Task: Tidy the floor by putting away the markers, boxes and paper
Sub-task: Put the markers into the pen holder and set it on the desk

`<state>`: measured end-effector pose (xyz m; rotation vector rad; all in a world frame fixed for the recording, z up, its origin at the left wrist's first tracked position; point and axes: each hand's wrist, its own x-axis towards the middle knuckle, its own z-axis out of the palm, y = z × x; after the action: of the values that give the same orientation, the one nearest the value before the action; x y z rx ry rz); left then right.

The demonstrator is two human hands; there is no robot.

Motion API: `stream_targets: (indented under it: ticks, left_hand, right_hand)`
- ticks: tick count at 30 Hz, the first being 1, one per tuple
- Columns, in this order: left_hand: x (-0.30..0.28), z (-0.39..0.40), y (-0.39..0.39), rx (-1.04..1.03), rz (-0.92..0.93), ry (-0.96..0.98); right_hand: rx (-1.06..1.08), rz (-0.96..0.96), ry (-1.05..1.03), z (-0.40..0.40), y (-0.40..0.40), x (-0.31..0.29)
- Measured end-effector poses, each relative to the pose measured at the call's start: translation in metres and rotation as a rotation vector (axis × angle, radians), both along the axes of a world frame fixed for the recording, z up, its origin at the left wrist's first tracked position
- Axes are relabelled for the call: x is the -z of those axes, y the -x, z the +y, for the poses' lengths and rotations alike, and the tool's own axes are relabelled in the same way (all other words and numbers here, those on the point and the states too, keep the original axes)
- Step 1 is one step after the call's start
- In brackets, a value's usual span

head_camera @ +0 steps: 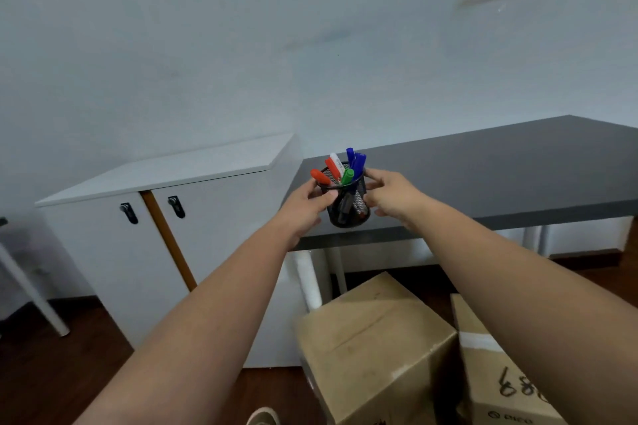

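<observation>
1. Step in hand, I reckon: markers done, cup going onto the grey tabletop.
2. My left hand curls round the cup's left side, thumb on the mesh. My right hand cups the right side, fingers bent vs. the rim.
3. Cup sits btwn both hands, at the tabletop's near edge; can't tell if its base touches down.
4. Next calls for: push it further in from the edge, then let go.
5. Two cardboard boxes on the floor below my right arm still need putting away. No paper in view.
</observation>
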<state>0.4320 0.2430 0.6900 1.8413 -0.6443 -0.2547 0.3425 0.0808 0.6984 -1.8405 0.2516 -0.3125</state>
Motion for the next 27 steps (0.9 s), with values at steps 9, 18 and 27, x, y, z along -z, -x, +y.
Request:
stream_targets:
  ticks: [9,18,27]
  left_hand:
    - [0.034,0.028,-0.075,-0.042,0.044,0.074]
    - [0.041,0.018,-0.122,-0.003,0.098,0.068]
    - [0.068,-0.009,-0.184,-0.096,0.046,0.040]
  right_hand:
    - [0.020,0.051,-0.111,0.025,-0.086,0.041]
    - [0.013,0.006,-0.198,0.015,-0.129,0.056]
    - [0.028,-0.034,-0.307,-0.002,-0.187,0.078]
